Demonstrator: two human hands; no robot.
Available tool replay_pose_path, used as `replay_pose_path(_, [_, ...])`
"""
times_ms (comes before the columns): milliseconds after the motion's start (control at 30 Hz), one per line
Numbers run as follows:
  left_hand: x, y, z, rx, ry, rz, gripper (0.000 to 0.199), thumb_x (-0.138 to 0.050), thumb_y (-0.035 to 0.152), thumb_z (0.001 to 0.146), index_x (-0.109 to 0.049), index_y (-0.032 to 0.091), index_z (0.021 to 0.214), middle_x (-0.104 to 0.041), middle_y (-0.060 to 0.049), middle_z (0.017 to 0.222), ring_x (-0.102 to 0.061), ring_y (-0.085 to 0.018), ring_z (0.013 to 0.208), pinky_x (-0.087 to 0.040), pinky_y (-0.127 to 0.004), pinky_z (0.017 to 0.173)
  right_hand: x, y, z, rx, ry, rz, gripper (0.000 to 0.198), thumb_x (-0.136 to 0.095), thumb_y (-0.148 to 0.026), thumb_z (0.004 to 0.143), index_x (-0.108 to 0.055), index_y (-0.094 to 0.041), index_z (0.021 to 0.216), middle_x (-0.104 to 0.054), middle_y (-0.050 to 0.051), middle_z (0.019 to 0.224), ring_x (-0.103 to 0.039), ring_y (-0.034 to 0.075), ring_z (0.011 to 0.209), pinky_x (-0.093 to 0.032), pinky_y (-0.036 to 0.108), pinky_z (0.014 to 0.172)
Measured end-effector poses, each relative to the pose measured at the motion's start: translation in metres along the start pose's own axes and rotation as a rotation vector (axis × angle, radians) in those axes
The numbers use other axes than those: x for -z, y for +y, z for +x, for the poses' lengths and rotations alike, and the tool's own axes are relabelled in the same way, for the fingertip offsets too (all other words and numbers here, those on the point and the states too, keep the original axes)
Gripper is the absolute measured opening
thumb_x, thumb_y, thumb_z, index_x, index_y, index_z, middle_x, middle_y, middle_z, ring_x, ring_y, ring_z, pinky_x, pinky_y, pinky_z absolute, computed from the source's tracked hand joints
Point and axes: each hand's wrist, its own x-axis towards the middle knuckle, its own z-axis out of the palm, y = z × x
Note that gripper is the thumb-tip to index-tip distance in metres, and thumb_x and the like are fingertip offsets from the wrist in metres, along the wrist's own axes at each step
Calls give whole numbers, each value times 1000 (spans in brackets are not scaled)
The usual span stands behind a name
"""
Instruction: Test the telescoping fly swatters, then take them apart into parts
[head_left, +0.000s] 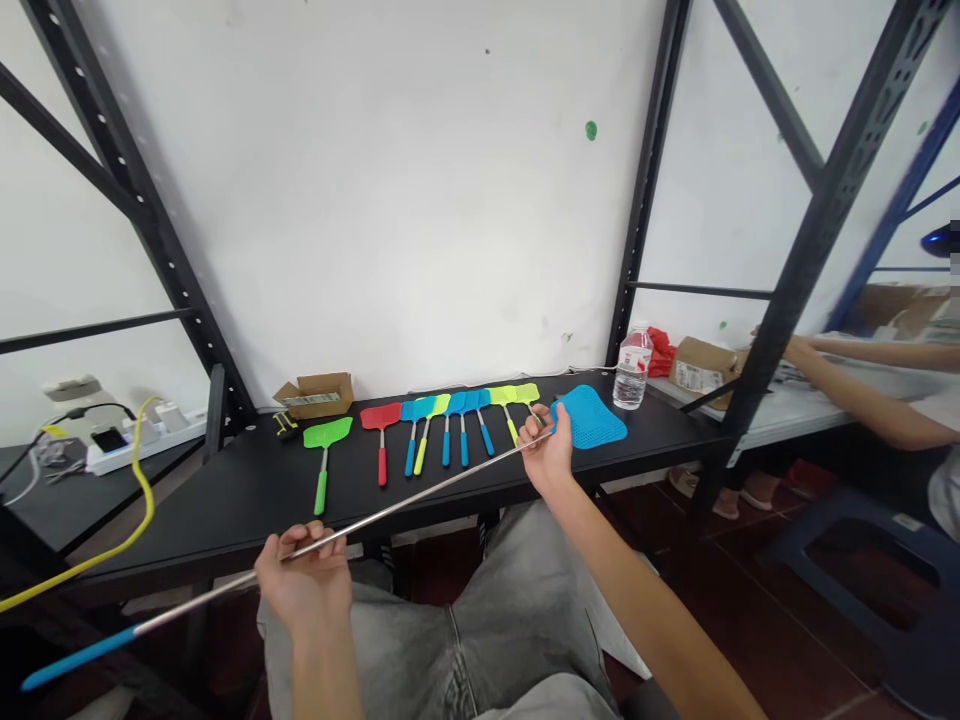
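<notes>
A blue fly swatter (589, 416) with a long metal rod lies slantwise across my lap, its rod drawn out and its blue grip end at the lower left. My right hand (547, 448) pinches it where the rod meets the blue mesh head. Palm up, my left hand (309, 575) has its fingers curled round the rod partway along. On the black table beyond lie a green fly swatter (327, 434), a red fly swatter (381, 418) and several blue and yellow ones, including a blue swatter (482, 402), all with short handles pointing towards me.
An open cardboard box (315, 396) stands at the table's back left. A water bottle (634, 368) is at the right, near a dark rack post (780, 270). A yellow cable (142, 480) and a power strip (150, 445) are at left. Another person's arm (862, 390) rests at the right-hand table.
</notes>
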Motion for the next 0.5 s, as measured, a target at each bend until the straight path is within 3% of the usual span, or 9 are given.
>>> replay_pose_path(333, [51, 37, 26, -143, 144, 7, 22, -48, 37, 62, -34, 20, 60, -32, 3, 58, -32, -12, 49, -26, -26, 45, 20, -69, 21, 215, 65, -36, 42, -39, -59, 91, -59, -22, 98, -42, -8, 53, -32, 8, 39, -27, 22, 40])
replay_pose_path(500, [49, 40, 24, -145, 130, -3, 26, -48, 36, 63, -29, 19, 58, -25, 3, 56, -27, -11, 48, -26, -27, 45, 31, -90, 27, 316, 102, -101, 43, -39, -58, 93, -60, -21, 96, -41, -8, 52, -32, 7, 38, -28, 21, 40])
